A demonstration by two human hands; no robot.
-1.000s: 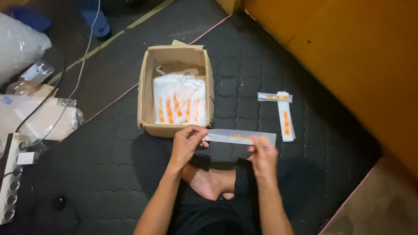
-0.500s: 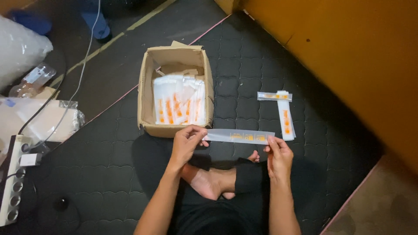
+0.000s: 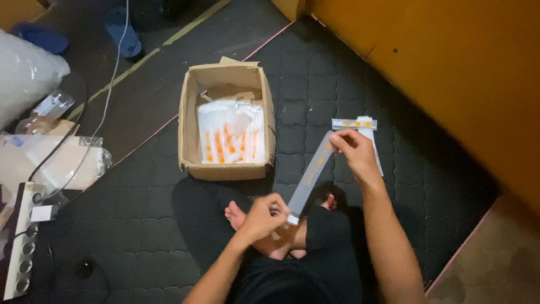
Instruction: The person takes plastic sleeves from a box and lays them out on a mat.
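At the far left edge of the dark quilted floor mat (image 3: 140, 236) lay a white power strip (image 3: 22, 242), with clear plastic bags (image 3: 53, 160) and an empty plastic bottle (image 3: 48, 110) just beyond it, and a white cable (image 3: 107, 84) ran up across the floor towards a blue slipper (image 3: 124, 34). Near the middle of the mat stood an open cardboard box (image 3: 226, 169) holding a stack of white sachets with orange marks (image 3: 230, 138), which filled most of its bottom. The person sat cross-legged just in front of the box, bare feet (image 3: 275, 233) tucked under dark trousers. The left hand (image 3: 264, 214) was closed, its fingers pinched on the lower end of a long clear plastic sleeve (image 3: 309, 177) with faint orange marks inside. The sleeve slanted upward to the right, held in the air above the mat. The right hand (image 3: 351, 149) gripped its upper end between thumb and fingertips, also clamped shut. Just beyond that hand, towards the right side of the mat, two similar strips (image 3: 354, 123) lay crossed on the mat, partly hidden by the hand. An orange wall (image 3: 450, 67) ran along the mat's right edge.
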